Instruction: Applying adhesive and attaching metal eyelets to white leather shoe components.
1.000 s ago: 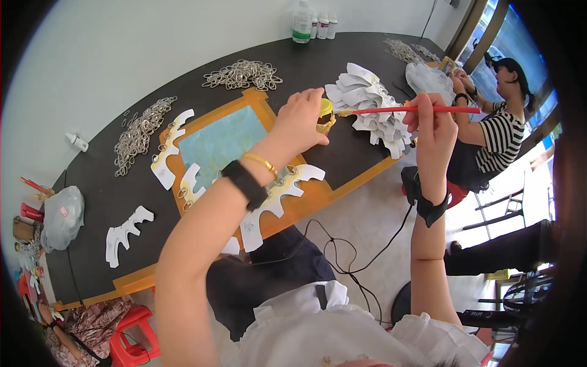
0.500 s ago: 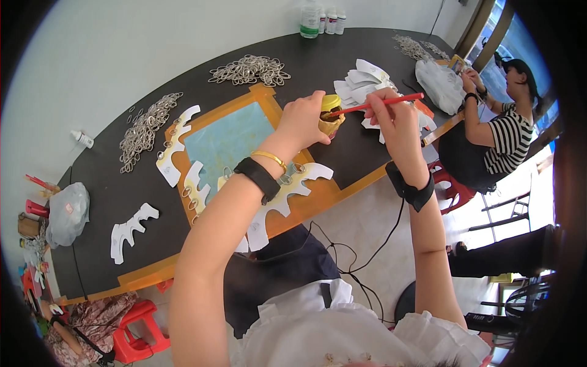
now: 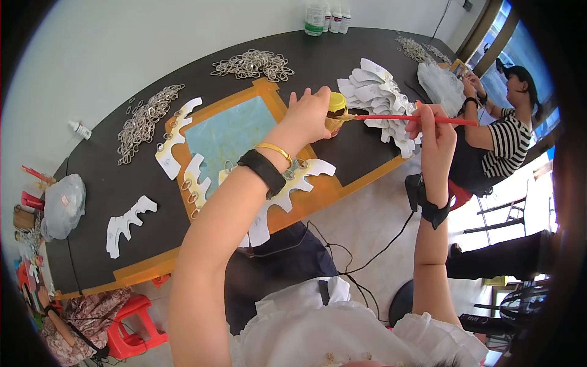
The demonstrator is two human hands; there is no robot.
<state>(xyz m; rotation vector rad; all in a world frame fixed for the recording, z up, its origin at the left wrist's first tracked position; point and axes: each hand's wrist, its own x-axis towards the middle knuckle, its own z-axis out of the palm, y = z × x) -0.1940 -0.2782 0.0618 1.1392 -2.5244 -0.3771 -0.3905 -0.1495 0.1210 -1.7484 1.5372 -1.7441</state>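
Note:
My left hand (image 3: 307, 115) is closed around a small jar with a yellow top (image 3: 336, 101), held above the table's right part. My right hand (image 3: 435, 129) pinches a red-handled brush (image 3: 391, 117), its yellowish coated tip beside the jar's opening. Below my left wrist lies a blue mat (image 3: 229, 127) framed with orange tape. Curved white cards with notched edges, such as the one at its left edge (image 3: 172, 147) and the one at its near edge (image 3: 260, 227), carry metal rings. Beyond my right hand sits a fanned stack of white cards (image 3: 370, 85).
Heaps of metal rings (image 3: 150, 122) lie at the left and back. Bottles (image 3: 315, 19) stand by the wall. A lone white card (image 3: 128, 224) and a plastic bag (image 3: 64, 205) are at the left. A person in a striped top (image 3: 509, 144) works at the right. Cables hang below the table.
My right hand has moved right and slightly down, drawing the brush tip out of the jar. My left hand still holds the jar, now slightly higher and to the right.

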